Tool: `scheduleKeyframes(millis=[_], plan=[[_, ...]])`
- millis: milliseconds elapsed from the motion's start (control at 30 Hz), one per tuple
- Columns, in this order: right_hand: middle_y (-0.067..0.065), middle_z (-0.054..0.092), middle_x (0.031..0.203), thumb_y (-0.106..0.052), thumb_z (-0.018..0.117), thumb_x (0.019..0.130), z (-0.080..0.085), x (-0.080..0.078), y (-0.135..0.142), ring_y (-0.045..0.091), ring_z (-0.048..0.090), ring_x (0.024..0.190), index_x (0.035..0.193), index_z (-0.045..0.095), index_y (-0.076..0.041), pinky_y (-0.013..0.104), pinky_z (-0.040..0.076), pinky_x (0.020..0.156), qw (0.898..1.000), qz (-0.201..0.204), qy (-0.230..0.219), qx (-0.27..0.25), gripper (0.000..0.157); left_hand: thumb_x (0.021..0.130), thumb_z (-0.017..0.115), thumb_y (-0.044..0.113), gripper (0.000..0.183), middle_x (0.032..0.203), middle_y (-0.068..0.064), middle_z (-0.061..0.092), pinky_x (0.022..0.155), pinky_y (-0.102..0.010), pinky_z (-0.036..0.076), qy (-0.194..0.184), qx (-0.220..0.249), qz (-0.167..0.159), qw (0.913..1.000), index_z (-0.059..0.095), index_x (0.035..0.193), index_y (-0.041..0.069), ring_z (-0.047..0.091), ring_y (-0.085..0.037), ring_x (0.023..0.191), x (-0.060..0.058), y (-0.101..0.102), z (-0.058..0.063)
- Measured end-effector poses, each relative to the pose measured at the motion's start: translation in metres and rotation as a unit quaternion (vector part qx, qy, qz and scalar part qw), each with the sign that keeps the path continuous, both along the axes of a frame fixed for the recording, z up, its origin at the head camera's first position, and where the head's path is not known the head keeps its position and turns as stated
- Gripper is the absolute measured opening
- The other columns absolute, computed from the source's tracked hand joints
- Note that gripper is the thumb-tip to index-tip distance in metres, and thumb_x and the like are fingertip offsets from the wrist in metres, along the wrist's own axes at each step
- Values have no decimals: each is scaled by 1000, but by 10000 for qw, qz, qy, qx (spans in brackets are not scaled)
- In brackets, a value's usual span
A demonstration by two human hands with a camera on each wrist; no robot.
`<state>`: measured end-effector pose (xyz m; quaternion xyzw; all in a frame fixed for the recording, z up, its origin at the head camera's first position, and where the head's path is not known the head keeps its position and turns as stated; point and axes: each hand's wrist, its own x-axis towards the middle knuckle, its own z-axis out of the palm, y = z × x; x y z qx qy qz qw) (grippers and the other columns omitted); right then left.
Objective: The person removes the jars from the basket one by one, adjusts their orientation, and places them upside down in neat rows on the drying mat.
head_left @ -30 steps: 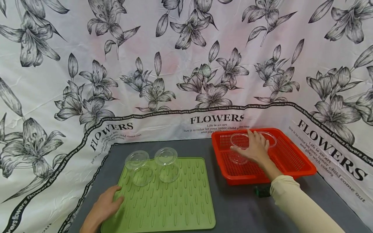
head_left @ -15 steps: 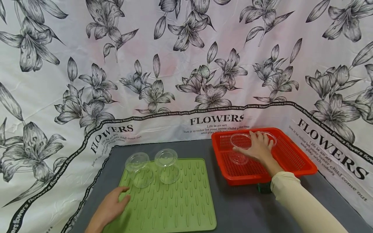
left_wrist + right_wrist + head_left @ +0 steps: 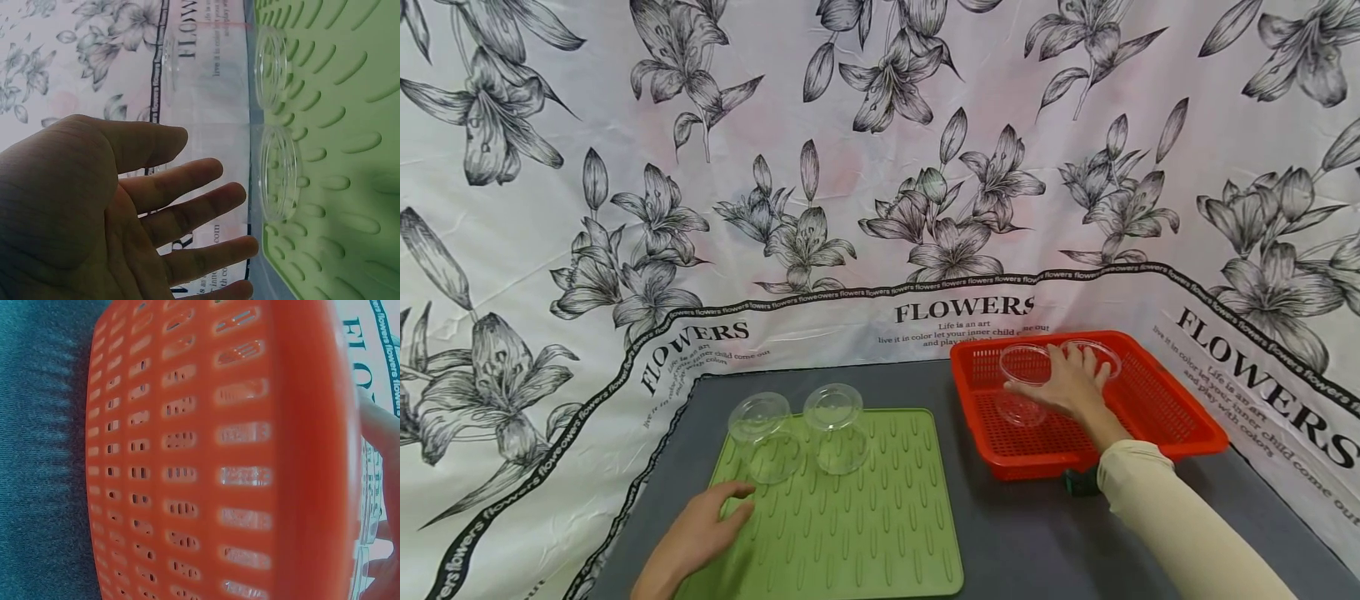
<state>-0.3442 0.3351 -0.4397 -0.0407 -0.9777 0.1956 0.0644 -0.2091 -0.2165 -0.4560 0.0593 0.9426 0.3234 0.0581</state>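
Note:
Two clear plastic cups (image 3: 775,458) (image 3: 841,450) stand side by side at the back left of the green ridged mat (image 3: 880,533), their ringed rims down on it in the left wrist view. My left hand (image 3: 707,529) hovers at the mat's left edge near them, thumb apart and holding nothing. At the right, my right hand (image 3: 1067,387) reaches over the red basket (image 3: 1037,462) with spread fingers. Its thumb is by a clear cup (image 3: 1022,408) standing upright inside; its fingertips overlap the rim of another clear cup (image 3: 1108,358) behind.
A grey tabletop (image 3: 1000,542) lies under mat and basket. Behind and at both sides hangs a white curtain (image 3: 820,333) with flower print. The slotted basket wall (image 3: 187,456) fills most of the right wrist view. A small dark green object (image 3: 1081,482) shows below the right wrist.
My left hand has moved in over the mat's left edge, toward the right. My right hand has shifted slightly right across the cups in the basket; the cups keep their places.

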Motion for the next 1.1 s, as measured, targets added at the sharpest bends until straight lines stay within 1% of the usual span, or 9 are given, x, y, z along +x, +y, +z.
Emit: scheduleKeyframes(millis=[167,267,600,833,1033,1100], plan=[[41,20,156,-80,65,76,1,1,1,64,6,144,156,28,4,85,-4,110,10000,-40,28,6,122,101,63,28,36,133,-10,67,105,-59,48,66,-2,-94,9999,66,132,9,58,-39,129,1,4,2],[41,21,155,-80,66,76,1,1,3,64,6,144,156,29,5,85,-5,110,10000,-64,22,-1,122,101,63,28,36,133,-10,67,105,-59,48,65,12,-123,9999,66,131,9,59,-39,129,1,7,2],[43,18,155,-84,64,74,1,-3,9,65,3,143,155,29,8,87,-9,107,9997,29,-244,95,127,101,63,32,39,133,-10,66,103,-58,50,-138,125,-86,9998,64,133,8,59,-38,128,-2,13,0],[40,24,155,-81,66,75,1,-5,9,62,8,143,152,36,7,85,-7,110,9999,4,-55,94,121,102,62,35,41,133,-9,66,103,-58,49,-98,89,-82,9999,64,134,10,58,-38,129,-3,17,1],[38,30,153,-81,68,73,1,-5,8,59,15,141,150,41,6,82,-4,112,9996,32,268,16,119,102,62,36,40,135,-9,65,102,-58,49,-275,137,11,9995,64,134,12,57,-40,131,-3,19,3],[37,33,152,-80,69,74,2,-5,7,58,18,139,149,42,4,81,0,112,9991,47,413,-5,117,102,62,36,41,135,-9,65,103,-58,49,-290,125,12,9995,63,135,13,56,-40,131,-3,20,4]])
